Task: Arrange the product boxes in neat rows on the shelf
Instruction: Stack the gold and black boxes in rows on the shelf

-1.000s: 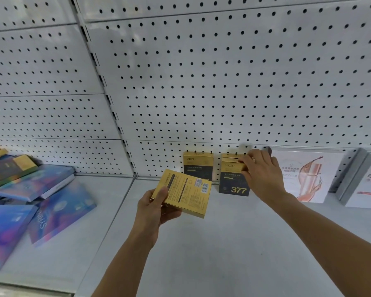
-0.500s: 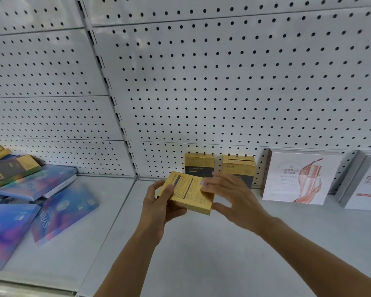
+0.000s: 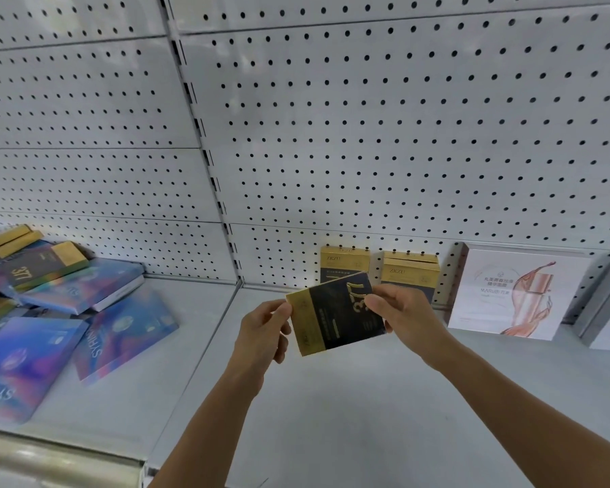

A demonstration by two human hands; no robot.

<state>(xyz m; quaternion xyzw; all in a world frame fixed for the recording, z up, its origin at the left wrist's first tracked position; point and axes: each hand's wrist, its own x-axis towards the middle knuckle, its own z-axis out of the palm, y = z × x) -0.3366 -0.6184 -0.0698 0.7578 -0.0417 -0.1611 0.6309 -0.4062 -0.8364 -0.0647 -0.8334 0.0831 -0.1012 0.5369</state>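
Both hands hold one black-and-gold box (image 3: 335, 317) tilted above the shelf (image 3: 331, 399): the left hand (image 3: 265, 334) pinches its gold end, the right hand (image 3: 400, 317) grips the opposite end. Two matching boxes (image 3: 411, 272) stand upright against the pegboard (image 3: 384, 135) just behind.

The right hand (image 3: 405, 317) is coming off the standing box at the back and joining the left hand (image 3: 265, 329) on the gold and black box (image 3: 335, 317), which is now turning over: the gold printed side is giving way to the dark face with its numerals, tilted sideways between both hands.
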